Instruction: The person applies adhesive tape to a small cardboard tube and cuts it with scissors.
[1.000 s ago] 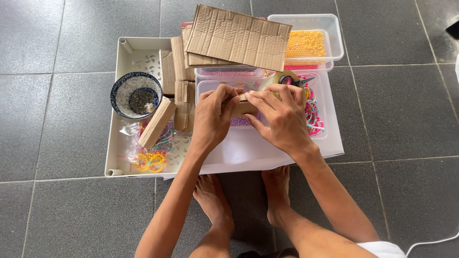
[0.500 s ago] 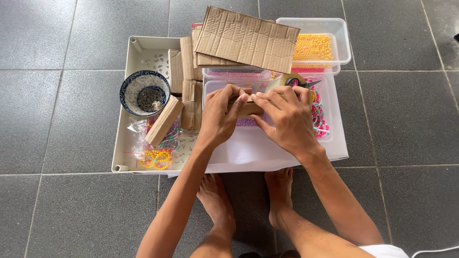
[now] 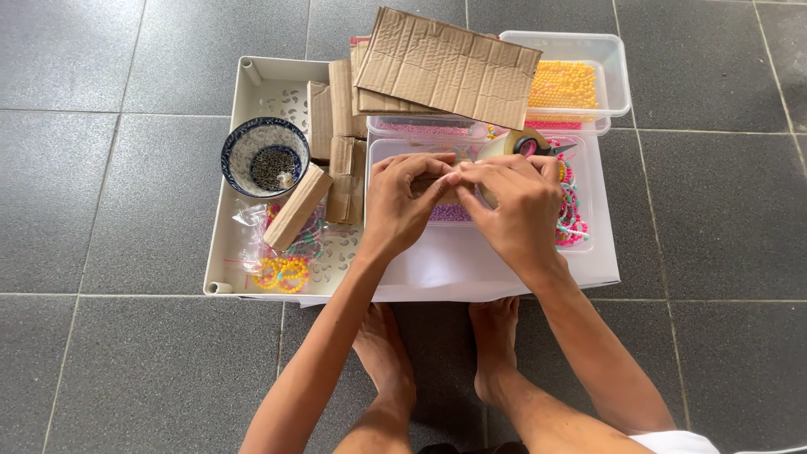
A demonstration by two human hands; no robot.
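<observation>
My left hand and my right hand meet over a clear plastic box holding pink and purple beads. Both hands pinch a small brown cardboard piece, mostly hidden by my fingers. A roll of tape sits just behind my right hand, and beside it lie scissors with pink handles. A large sheet of corrugated cardboard lies at the back, over other boxes.
A white tray on the left holds a blue-and-white bowl of dark beads, folded cardboard strips, a cardboard block and bagged yellow beads. A clear tub of orange beads stands back right. My bare feet rest on grey tiles.
The view has shifted slightly. My fingertips have drawn closer together over the small cardboard piece; the other things have stayed put.
</observation>
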